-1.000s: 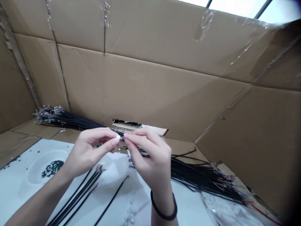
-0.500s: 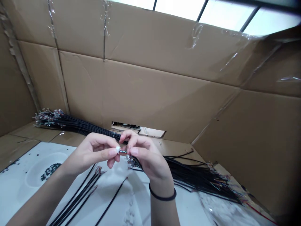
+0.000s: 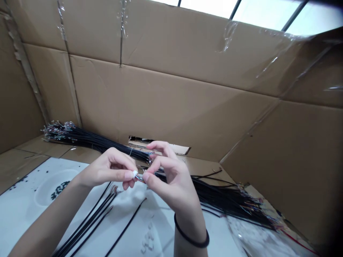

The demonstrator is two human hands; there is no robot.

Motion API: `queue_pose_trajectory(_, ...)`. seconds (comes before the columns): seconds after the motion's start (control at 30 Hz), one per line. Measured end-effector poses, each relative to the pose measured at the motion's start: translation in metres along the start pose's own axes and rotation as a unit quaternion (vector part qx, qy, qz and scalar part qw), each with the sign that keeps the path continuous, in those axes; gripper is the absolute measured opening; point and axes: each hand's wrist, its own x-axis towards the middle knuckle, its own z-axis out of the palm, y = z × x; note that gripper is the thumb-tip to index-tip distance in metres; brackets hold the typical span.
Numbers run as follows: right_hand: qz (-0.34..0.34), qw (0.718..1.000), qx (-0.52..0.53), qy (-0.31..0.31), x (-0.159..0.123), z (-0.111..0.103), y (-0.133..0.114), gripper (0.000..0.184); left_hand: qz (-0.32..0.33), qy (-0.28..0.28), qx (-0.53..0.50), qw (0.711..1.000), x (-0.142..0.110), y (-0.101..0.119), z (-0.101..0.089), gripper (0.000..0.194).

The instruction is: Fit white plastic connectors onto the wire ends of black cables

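My left hand (image 3: 114, 170) pinches a small white connector housing (image 3: 135, 174) between thumb and fingers. Thin coloured wires (image 3: 139, 177) run from the housing toward my right hand (image 3: 168, 176), whose thumb and index finger are closed on them while its other fingers are lifted and spread. How far each wire sits inside the housing is too small to tell. Below the hands, several black cables (image 3: 93, 217) with stripped coloured ends lie on the white table, and a single black cable (image 3: 127, 225) lies apart from them.
A long bundle of black cables (image 3: 91, 138) lies along the cardboard wall (image 3: 166, 92). Another large bundle (image 3: 225, 198) is at right. Small dark pieces (image 3: 59, 190) fill a shallow white dish at left. Loose white housings (image 3: 148, 241) lie near the front.
My right hand's fingers have opened outward and lifted, its thumb and index moving closer to the white housing. My left hand keeps its pinch. The view has shifted slightly.
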Motion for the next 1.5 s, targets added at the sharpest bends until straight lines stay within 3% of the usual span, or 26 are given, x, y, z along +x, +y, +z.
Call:
queue_pose_trajectory(0.13,-0.141,0.971,-0.182,0.068,-0.008,0.004,-0.009,0.016,-0.007,0.008,0.016,1.000,0.001,0.002,-0.002,0.017)
queue_pose_trajectory(0.3,-0.264,0.891,-0.358,0.093,-0.011,0.010,-0.009,0.017,0.001,0.035,0.027,0.999,-0.001,0.003,-0.002,0.020)
queue_pose_trajectory(0.4,-0.315,0.849,-0.409,0.109,-0.010,0.011,-0.008,0.017,0.027,0.044,0.039,0.998,-0.003,0.005,-0.001,0.018)
queue_pose_trajectory(0.47,-0.326,0.841,-0.417,0.112,-0.009,0.010,-0.006,0.017,0.045,0.052,0.050,0.996,-0.005,0.006,0.001,0.018)
queue_pose_trajectory(0.57,-0.309,0.854,-0.402,0.113,-0.008,0.010,-0.004,0.017,0.085,0.058,0.081,0.991,-0.007,0.009,0.003,0.018)
queue_pose_trajectory(0.73,-0.273,0.897,-0.333,0.101,-0.008,0.010,-0.003,0.016,0.170,0.037,0.130,0.976,-0.007,0.009,0.008,0.015)
queue_pose_trajectory(0.9,-0.228,0.942,-0.247,0.019,-0.010,0.004,-0.006,0.013,0.200,-0.005,0.113,0.973,-0.005,0.008,0.014,0.012)
queue_pose_trajectory(1.07,-0.170,0.972,-0.159,0.021,-0.005,0.001,-0.006,0.012,0.176,0.012,0.099,0.979,-0.005,0.009,0.011,0.016)
queue_pose_trajectory(1.2,-0.050,0.998,0.047,-0.003,0.000,0.000,-0.004,0.010,0.126,0.041,0.081,0.988,-0.006,0.007,0.005,0.018)
queue_pose_trajectory(1.33,0.065,0.957,0.266,-0.098,0.003,0.001,0.002,0.012,0.096,0.012,-0.001,0.995,-0.007,0.001,0.002,0.014)
queue_pose_trajectory(1.5,0.101,0.888,0.412,-0.176,0.008,0.009,0.011,0.012,0.107,-0.054,-0.110,0.987,-0.006,-0.006,-0.001,0.014)
